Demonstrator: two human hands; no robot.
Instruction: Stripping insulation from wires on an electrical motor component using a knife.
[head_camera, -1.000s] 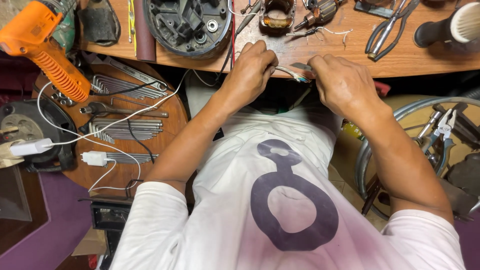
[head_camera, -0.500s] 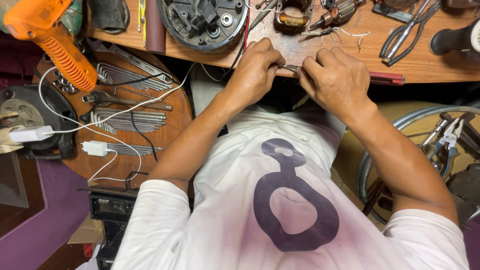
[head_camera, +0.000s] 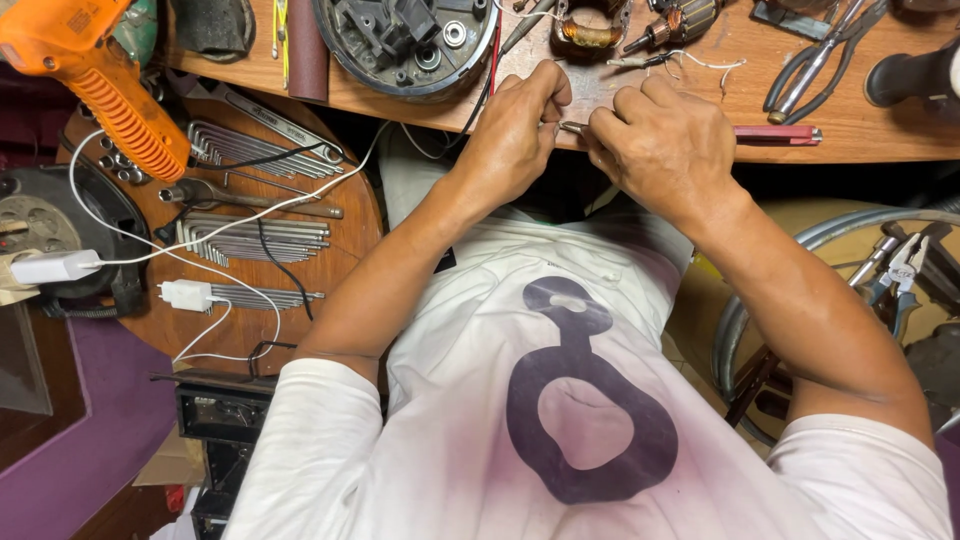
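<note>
Hands meet at the bench edge (head_camera: 700, 140), twelve o'clock of the view: left hand (head_camera: 515, 130) and right hand (head_camera: 665, 145) both pinch a small metal piece (head_camera: 572, 128), braced against the wood, seemingly for steadiness; pliers (head_camera: 815, 60) lie at two o'clock.

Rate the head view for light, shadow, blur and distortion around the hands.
Head view: even, warm light on the wooden bench; deep shadow beneath its edge; left hand and right hand sharp, though the small metal piece pinched between them is too tiny to identify; wide-angle stretch at the borders enlarges the white shirt; no strong glare.
</note>
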